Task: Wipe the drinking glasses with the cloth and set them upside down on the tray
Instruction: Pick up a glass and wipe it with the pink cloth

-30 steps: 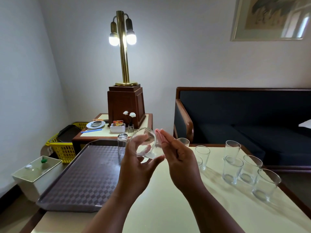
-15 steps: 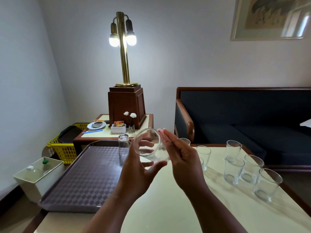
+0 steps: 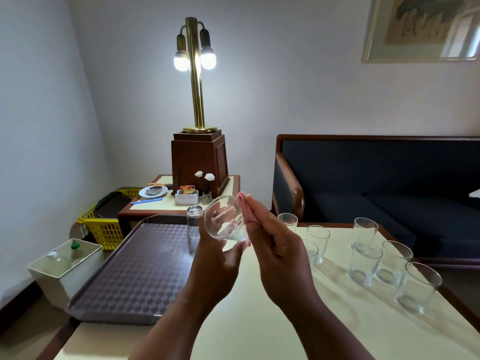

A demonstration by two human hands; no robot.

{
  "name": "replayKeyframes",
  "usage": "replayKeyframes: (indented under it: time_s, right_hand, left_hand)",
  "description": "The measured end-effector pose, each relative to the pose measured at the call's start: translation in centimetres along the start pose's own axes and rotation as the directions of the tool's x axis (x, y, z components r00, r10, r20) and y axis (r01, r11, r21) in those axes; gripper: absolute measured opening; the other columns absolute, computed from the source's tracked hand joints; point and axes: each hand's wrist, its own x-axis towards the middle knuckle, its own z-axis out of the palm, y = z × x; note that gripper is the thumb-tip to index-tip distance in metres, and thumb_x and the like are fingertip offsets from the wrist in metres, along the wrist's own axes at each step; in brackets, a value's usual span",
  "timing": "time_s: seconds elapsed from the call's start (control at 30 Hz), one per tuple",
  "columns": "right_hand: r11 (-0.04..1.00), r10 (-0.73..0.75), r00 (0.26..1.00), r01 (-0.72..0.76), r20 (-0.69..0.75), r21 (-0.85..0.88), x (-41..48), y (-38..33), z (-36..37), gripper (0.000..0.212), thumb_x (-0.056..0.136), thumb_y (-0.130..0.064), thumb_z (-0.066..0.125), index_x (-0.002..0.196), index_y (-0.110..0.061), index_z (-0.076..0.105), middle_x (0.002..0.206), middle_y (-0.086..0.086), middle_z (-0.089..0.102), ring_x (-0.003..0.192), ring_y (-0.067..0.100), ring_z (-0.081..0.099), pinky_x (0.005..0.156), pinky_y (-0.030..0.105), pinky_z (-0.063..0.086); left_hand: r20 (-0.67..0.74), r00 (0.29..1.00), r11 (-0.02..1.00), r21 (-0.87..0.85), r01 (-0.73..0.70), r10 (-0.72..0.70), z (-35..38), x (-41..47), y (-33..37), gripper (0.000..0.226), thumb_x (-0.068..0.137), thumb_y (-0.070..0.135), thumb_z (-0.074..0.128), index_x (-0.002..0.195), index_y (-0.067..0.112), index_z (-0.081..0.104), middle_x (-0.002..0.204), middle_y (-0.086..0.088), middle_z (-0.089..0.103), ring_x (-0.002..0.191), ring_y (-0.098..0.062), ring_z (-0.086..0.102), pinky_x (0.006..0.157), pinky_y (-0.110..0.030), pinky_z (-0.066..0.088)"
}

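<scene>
- Head view: a clear held glass (image 3: 222, 220) is kept raised above the desk (image 3: 259, 320) by the left hand (image 3: 215, 266). It is tilted so that its open mouth is turned toward the camera.
- The left grip is closed around that glass from below, and fingers are seen through its wall.
- A pink cloth (image 3: 242, 207) is pressed against the right side of the held glass by the right hand (image 3: 276, 245).
- The fingers of the right hand are laid straight and flat along the cloth, so this grip is not clenched. Whether the thumb pinches the cloth cannot be told.
- One upturned glass (image 3: 194, 220) is stood mouth-down near the far right edge of the brown chequered tray (image 3: 130, 276).
- The tray is laid on the left part of the desk.
- Seven upright glasses (image 3: 365, 263) are stood mouth-up on the right half of the desk, one of them partly hidden behind the right hand.
- A lit brass lamp (image 3: 194, 74) is set on a side table (image 3: 155, 207) beyond the tray.
- A dark sofa (image 3: 376, 178) is placed behind the desk.
- A yellow basket (image 3: 104, 229) and a white bin (image 3: 65, 268) are seen on the floor at the left.
</scene>
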Motion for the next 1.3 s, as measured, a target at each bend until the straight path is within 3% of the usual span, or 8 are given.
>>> replayKeyframes:
  time_s: [0.07, 0.3, 0.5, 0.67, 0.77, 0.97, 1.13, 1.3]
  right_hand:
    - [0.999, 0.019, 1.0, -0.019, -0.01, -0.035, 0.2, 0.5, -0.1, 0.038, 0.097, -0.035, 0.049, 0.125, -0.06, 0.047, 0.125, -0.047, 0.05, 0.122, -0.021, 0.044, 0.098, 0.009, 0.043]
    - [0.998, 0.052, 0.998, -0.053, -0.026, -0.041, 0.3, 0.9, -0.3, 0.039, 0.099, -0.026, 0.052, 0.126, -0.054, 0.051, 0.128, -0.039, 0.053, 0.118, -0.024, 0.045, 0.094, 0.005, 0.043]
    - [0.995, 0.077, 0.997, -0.078, -0.021, -0.059, 0.6, 1.6, 0.0, 0.039, 0.098, -0.03, 0.052, 0.122, -0.059, 0.05, 0.127, -0.039, 0.054, 0.119, -0.023, 0.045, 0.103, 0.016, 0.044]
    - [0.999, 0.044, 0.999, -0.044, -0.021, 0.022, 0.3, 0.5, 0.0, 0.038, 0.096, -0.031, 0.052, 0.123, -0.058, 0.053, 0.128, -0.039, 0.055, 0.125, -0.016, 0.046, 0.103, 0.019, 0.045]
    - [1.0, -0.014, 1.0, 0.014, -0.002, 0.008, 0.1, -0.2, 0.1, 0.039, 0.094, -0.032, 0.051, 0.123, -0.058, 0.05, 0.125, -0.047, 0.051, 0.126, -0.018, 0.043, 0.101, 0.011, 0.042]
    - [0.995, 0.077, 0.995, -0.081, -0.059, -0.056, 0.7, 1.1, -0.5, 0.038, 0.098, -0.027, 0.053, 0.118, -0.06, 0.05, 0.113, -0.049, 0.054, 0.113, -0.025, 0.048, 0.097, 0.01, 0.046]
    - [0.999, -0.006, 1.0, 0.006, 0.005, -0.052, 0.1, -0.6, -0.2, 0.038, 0.097, -0.029, 0.051, 0.121, -0.059, 0.049, 0.114, -0.055, 0.049, 0.118, -0.025, 0.044, 0.093, 0.005, 0.043]
    - [0.994, 0.083, 0.997, -0.082, 0.006, -0.071, 0.6, 0.8, -0.2, 0.039, 0.099, -0.03, 0.051, 0.126, -0.058, 0.049, 0.118, -0.049, 0.05, 0.113, -0.028, 0.044, 0.1, 0.014, 0.046]
  left_hand:
    - [-0.013, 0.999, 0.997, -0.058, 0.051, -0.052, -0.5, 0.1, 0.4, 0.08, 0.08, 0.014, 0.08, 0.133, 0.048, 0.03, 0.128, 0.028, 0.045, 0.115, 0.015, 0.05, 0.087, -0.002, 0.044]
    - [0.021, 0.998, 0.997, -0.054, 0.053, -0.052, -1.1, 0.2, 0.7, 0.076, 0.067, 0.043, 0.081, 0.131, 0.039, 0.04, 0.119, 0.031, 0.05, 0.109, 0.017, 0.051, 0.078, -0.001, 0.045]
    - [-0.038, 0.994, 0.991, -0.092, 0.096, -0.099, -1.0, 0.1, 0.3, 0.073, 0.068, 0.04, 0.081, 0.129, 0.027, 0.043, 0.121, 0.03, 0.047, 0.111, 0.024, 0.046, 0.085, 0.002, 0.04]
    - [0.037, 0.999, 0.996, -0.082, 0.035, -0.032, -0.4, -0.2, 0.1, 0.084, 0.076, 0.008, 0.082, 0.142, 0.02, 0.031, 0.125, 0.04, 0.04, 0.118, 0.02, 0.046, 0.085, -0.002, 0.044]
    - [0.012, 1.0, 0.999, -0.048, -0.002, 0.003, -0.7, -0.1, 0.0, 0.085, 0.078, 0.009, 0.08, 0.138, 0.039, 0.027, 0.13, 0.024, 0.046, 0.119, 0.015, 0.049, 0.088, -0.002, 0.044]
    - [0.024, 0.999, 0.996, -0.076, 0.036, -0.034, -1.3, 0.0, 0.9, 0.087, 0.066, 0.038, 0.087, 0.133, 0.049, 0.032, 0.122, 0.032, 0.045, 0.108, 0.024, 0.048, 0.072, -0.001, 0.046]
    - [-0.049, 0.999, 0.999, 0.037, -0.007, 0.009, -1.1, 0.2, 0.6, 0.06, 0.067, 0.041, 0.083, 0.113, 0.046, 0.045, 0.113, 0.035, 0.051, 0.106, 0.017, 0.054, 0.083, -0.001, 0.043]
    - [-0.129, 0.991, 0.996, -0.08, 0.026, -0.036, -0.7, 0.0, 0.6, 0.072, 0.07, 0.022, 0.087, 0.128, 0.029, 0.043, 0.12, 0.033, 0.051, 0.115, 0.015, 0.052, 0.079, -0.005, 0.049]
